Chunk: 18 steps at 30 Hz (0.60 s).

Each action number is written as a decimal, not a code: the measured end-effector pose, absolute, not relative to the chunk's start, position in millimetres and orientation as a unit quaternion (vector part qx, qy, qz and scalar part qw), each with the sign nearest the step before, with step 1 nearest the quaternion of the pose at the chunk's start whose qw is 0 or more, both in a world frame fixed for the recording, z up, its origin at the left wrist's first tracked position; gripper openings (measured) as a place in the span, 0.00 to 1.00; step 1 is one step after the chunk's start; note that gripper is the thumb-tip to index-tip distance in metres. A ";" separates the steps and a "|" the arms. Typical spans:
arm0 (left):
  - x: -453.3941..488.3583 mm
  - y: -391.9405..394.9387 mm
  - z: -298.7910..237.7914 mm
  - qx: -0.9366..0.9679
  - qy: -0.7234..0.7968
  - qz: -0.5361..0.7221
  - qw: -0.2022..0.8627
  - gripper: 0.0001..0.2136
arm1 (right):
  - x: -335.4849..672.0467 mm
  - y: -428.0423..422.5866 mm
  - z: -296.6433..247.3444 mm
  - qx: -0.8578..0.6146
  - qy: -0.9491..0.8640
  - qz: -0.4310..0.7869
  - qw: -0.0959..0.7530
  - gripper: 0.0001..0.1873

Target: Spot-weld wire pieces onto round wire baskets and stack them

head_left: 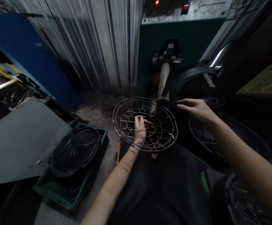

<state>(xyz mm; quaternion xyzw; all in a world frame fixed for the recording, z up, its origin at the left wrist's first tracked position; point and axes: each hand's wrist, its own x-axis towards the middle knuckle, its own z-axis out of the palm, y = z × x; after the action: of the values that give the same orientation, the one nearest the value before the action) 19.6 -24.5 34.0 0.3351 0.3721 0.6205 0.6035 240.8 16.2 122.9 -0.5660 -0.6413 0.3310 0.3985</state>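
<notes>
A round wire basket [121,120], made of concentric rings and crossing wires, sits tilted in front of me above my lap. My left hand [140,129] holds it near the middle, its fingers curled and partly hidden by the wires. The far rim is close to the thick cylindrical arm [163,84] of a green machine [185,34]. To the right of the basket, my right hand [195,108] is apart from it. Thumb and forefinger point left in a pinch beside the machine arm. Whatever lies between those fingertips is too dark to make out.
At left, a green crate [56,195] holds dark wire rings [76,150], next to a grey panel [21,140]. Wire rings [208,136] and a container of small metal pieces [245,200] stand at right. Corrugated metal [100,40] rises behind. A red light [157,2] glows on the machine.
</notes>
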 end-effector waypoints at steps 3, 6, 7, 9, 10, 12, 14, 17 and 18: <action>19.3 -24.5 35.3 0.338 0.374 0.622 0.599 0.12 | 246.4 12.1 123.3 -0.580 -0.627 0.318 0.412 0.18; 19.1 -24.9 37.4 0.341 0.379 0.622 0.595 0.11 | 256.0 7.1 122.0 -0.591 -0.620 0.295 0.423 0.17; 19.1 -24.9 37.8 0.341 0.380 0.622 0.594 0.11 | 259.3 5.0 121.6 -0.594 -0.619 0.289 0.425 0.16; 19.2 -25.0 37.9 0.338 0.379 0.624 0.594 0.12 | 264.5 0.6 121.5 -0.601 -0.614 0.280 0.428 0.15; 19.3 -25.0 37.5 0.337 0.376 0.625 0.595 0.12 | 266.2 -1.5 122.0 -0.606 -0.611 0.277 0.428 0.14; 19.7 -25.1 36.2 0.338 0.372 0.625 0.597 0.13 | 267.7 -5.3 124.3 -0.615 -0.604 0.270 0.430 0.13; 20.4 -25.5 34.6 0.340 0.372 0.623 0.598 0.13 | 267.3 -8.1 127.1 -0.621 -0.598 0.268 0.431 0.12; 21.9 -26.5 33.0 0.332 0.369 0.629 0.598 0.13 | 266.0 -11.3 128.9 -0.620 -0.590 0.280 0.435 0.13; 22.5 -26.9 32.7 0.328 0.367 0.632 0.599 0.13 | 265.8 -12.5 128.2 -0.618 -0.588 0.285 0.437 0.13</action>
<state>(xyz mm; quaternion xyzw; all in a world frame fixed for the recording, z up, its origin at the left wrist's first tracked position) 22.5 -26.9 32.7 0.3281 0.3671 0.6319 0.5986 265.8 -12.5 128.2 -0.6182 -0.5877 0.2850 0.4373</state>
